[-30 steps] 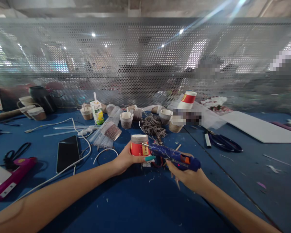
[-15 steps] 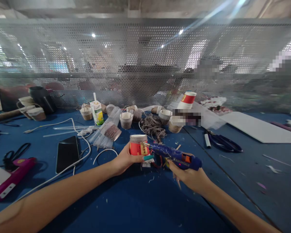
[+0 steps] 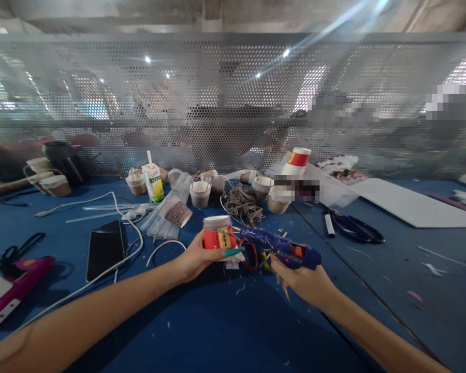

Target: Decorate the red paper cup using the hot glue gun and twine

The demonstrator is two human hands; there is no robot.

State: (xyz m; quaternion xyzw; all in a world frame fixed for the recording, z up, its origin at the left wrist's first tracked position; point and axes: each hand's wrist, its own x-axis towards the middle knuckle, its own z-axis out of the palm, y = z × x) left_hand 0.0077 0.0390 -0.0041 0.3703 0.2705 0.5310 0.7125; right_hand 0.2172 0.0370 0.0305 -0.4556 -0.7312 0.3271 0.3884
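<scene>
Blue table, perforated screen behind. Left hand grips the cup at frame centre; right hand closes on the glue gun, nozzle at the cup's side. Cup judged light, thin-walled, crushable: hold low, gently.

Near edge of the blue table lies open — clear passage between the forearms. Beyond, a tangle of twine and a row of paper cups block the way; phone and white cable obstruct left — scissors right.
</scene>
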